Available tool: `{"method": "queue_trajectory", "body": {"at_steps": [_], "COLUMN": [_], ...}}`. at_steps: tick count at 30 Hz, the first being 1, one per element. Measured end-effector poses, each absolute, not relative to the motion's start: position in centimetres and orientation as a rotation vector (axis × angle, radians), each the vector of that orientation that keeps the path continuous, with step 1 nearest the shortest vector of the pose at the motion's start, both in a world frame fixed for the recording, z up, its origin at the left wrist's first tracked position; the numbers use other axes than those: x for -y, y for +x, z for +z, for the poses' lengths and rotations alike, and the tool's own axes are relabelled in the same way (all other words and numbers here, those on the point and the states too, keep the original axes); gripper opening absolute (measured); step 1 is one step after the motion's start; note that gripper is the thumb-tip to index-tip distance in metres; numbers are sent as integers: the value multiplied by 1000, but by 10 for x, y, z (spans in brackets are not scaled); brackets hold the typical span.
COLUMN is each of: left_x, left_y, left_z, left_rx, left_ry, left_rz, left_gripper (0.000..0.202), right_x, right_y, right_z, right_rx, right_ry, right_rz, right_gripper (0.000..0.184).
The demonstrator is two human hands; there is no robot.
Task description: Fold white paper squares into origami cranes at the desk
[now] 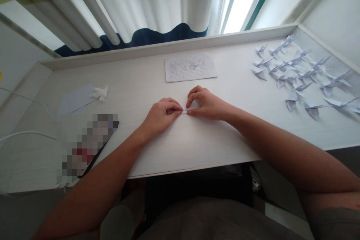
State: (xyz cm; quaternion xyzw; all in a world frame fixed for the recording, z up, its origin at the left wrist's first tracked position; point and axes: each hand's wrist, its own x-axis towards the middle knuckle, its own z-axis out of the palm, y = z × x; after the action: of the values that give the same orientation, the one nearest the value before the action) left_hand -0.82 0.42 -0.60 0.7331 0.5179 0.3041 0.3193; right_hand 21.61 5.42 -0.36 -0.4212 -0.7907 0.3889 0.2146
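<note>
Near the middle of the white table, both my hands are at a small folded piece of white paper [185, 111]. My left hand [163, 113] pinches its left end between thumb and fingertips. My right hand [206, 104] curls over the right part, its thumb against the lower edge and its index finger arched above. Most of the paper is hidden by my fingers, so its exact shape cannot be made out. Several folded white paper cranes [292, 67] stand in a group on the right of the table.
Behind my hands lies a printed form [191, 68] with handwriting. At the left are white paper sheets [74, 97], a crumpled tissue [100, 93] and a blurred-out dark-edged device [92, 146]. White cables [28, 132] cross the left side. A raised ledge [135, 53] runs along the back, below a curtain [157, 3].
</note>
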Motion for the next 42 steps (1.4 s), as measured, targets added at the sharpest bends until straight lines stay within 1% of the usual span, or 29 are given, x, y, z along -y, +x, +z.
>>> {"method": "queue_trajectory", "body": {"at_steps": [5, 14, 17, 21, 28, 30, 32, 38, 42], "left_x": [-4, -3, -2, -2, 0, 0, 1, -1, -6], "left_y": [-7, -5, -5, -3, -3, -4, -5, -6, -6], "left_z": [-5, -5, -6, -7, -10, -12, -12, -9, -11], "left_rx": [-1366, -1388, -1382, -1376, -1333, -1331, -1341, -1482, -1503], "left_ry": [1928, 1893, 1881, 1861, 1884, 1885, 1871, 1721, 1609], "left_rz": [793, 826, 841, 842, 891, 915, 936, 1011, 1173], "left_gripper": [14, 8, 8, 8, 9, 10, 7, 14, 20], "right_x": [-53, -52, -54, -53, -48, -48, -48, -45, -46], "right_y": [215, 216, 216, 213, 209, 210, 211, 209, 209], "right_z": [-1, -2, -5, -7, -4, -5, -7, -5, -1], "right_rx": [2207, 2184, 2173, 2140, 2192, 2226, 2268, 2282, 2063], "right_ry": [-1191, -1180, -1161, -1168, -1212, -1180, -1136, -1092, -1125], "right_rz": [1079, 1079, 1078, 1064, 993, 969, 948, 895, 1156], "right_gripper": [10, 12, 13, 7, 9, 13, 21, 10, 1]}}
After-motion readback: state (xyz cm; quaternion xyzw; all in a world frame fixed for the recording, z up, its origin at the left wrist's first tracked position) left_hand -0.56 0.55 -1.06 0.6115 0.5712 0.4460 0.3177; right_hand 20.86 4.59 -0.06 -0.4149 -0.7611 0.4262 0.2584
